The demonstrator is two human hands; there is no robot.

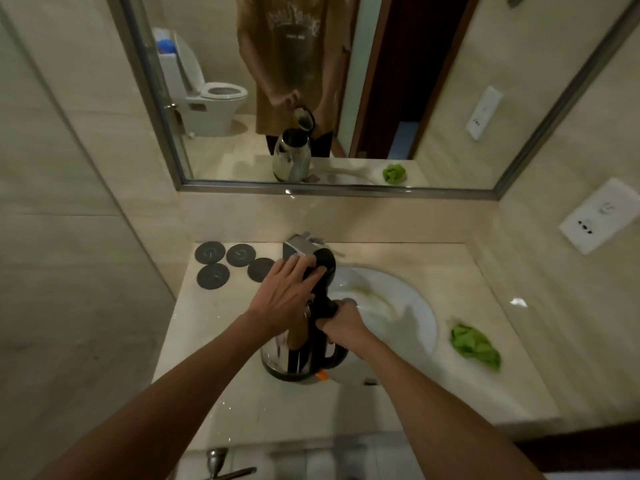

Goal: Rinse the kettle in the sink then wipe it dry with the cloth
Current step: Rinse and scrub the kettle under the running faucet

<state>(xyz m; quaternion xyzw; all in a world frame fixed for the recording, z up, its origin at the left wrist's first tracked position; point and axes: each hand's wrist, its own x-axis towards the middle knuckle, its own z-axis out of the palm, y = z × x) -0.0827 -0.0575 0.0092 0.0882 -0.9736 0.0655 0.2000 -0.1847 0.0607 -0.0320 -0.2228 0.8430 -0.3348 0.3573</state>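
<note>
A steel kettle [284, 355] with a black handle stands upright on the counter at the left rim of the white sink [415, 306]. Its black lid [327, 265] is swung up and open. My left hand [284, 292] rests on the lid, fingers over its top. My right hand [341, 325] is closed around the black handle. A crumpled green cloth [474, 344] lies on the counter to the right of the sink, apart from both hands. The tap [308, 242] sits behind the lid, mostly hidden.
Several dark round coasters [225, 265] lie at the back left of the beige counter [242, 393]. A wall mirror [311, 98] reflects the kettle and cloth. A wall socket [602, 216] is on the right. A door handle [221, 465] shows at the bottom.
</note>
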